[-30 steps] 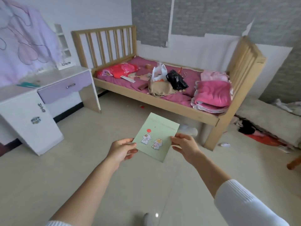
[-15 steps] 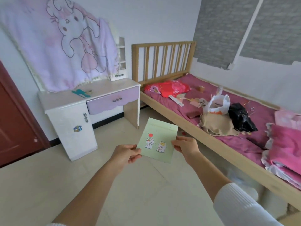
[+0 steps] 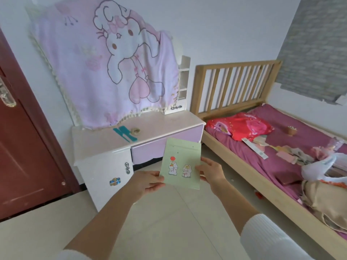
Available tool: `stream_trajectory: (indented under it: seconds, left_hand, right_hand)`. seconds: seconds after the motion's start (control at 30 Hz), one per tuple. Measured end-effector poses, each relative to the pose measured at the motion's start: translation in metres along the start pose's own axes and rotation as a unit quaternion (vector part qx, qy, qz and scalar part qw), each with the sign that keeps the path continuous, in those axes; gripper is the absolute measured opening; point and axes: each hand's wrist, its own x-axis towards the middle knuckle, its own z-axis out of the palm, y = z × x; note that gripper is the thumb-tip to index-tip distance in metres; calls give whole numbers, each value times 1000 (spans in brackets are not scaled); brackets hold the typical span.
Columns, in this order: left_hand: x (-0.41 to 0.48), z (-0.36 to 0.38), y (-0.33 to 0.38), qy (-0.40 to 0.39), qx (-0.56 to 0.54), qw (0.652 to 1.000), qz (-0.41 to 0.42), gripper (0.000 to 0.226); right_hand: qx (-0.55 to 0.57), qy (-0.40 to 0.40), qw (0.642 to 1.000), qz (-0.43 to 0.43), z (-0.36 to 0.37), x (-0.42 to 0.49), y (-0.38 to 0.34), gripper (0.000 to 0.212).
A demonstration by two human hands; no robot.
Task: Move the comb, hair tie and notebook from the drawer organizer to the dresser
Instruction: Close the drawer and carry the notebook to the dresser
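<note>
I hold a pale green notebook [image 3: 180, 164] with cartoon bunnies upright in front of me. My left hand [image 3: 148, 182] pinches its lower left corner and my right hand [image 3: 211, 170] grips its right edge. Beyond it stands the white and lilac dresser [image 3: 97, 142]. A teal comb [image 3: 124, 133] lies on the dresser top, and a beige hair tie [image 3: 135, 130] rests just to its right. The drawer organizer is not in view.
A pink bunny cloth [image 3: 112, 72] hangs over the dresser's back. A wooden bed [image 3: 244, 171] with a purple sheet, bags and clutter runs along the right. A dark red door [image 3: 22, 156] stands at the left. Pale tile floor lies between me and the dresser.
The view has swung left and moved nearer, so the dresser now sits straight ahead and larger. Both hands keep the same hold on the notebook.
</note>
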Motion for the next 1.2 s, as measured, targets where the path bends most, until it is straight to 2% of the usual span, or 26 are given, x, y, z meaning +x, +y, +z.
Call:
stream_trajectory:
  seconds: [0.1, 0.27, 0.5, 0.6, 0.7, 0.83, 1.03, 1.2]
  left_hand:
    - [53, -29, 39, 13, -9, 1000, -7, 31]
    - [136, -72, 73, 42, -40, 998, -27, 32]
    - [264, -112, 115, 90, 67, 993, -25, 6]
    - [336, -121, 131, 121, 94, 988, -28, 21]
    - [405, -125, 146, 155, 79, 983, -52, 7]
    - [488, -135, 162, 200, 91, 973, -72, 24]
    - [564, -139, 164, 214, 159, 956, -124, 23]
    - [597, -143, 163, 218, 230, 939, -132, 25]
  right_hand:
    - [-41, -32, 999, 4, 44, 57, -21, 48]
    - [-97, -21, 995, 14, 100, 153, -35, 32]
    - [-157, -1, 987, 43, 166, 301, -40, 24]
    - [-160, -5, 985, 61, 187, 380, -41, 17]
    - [-167, -16, 981, 93, 207, 460, -44, 17]
    - [-184, -38, 972, 138, 234, 548, -45, 18]
    - [-233, -47, 954, 182, 267, 627, -30, 32]
    - [-287, -34, 940, 181, 284, 654, -24, 27]
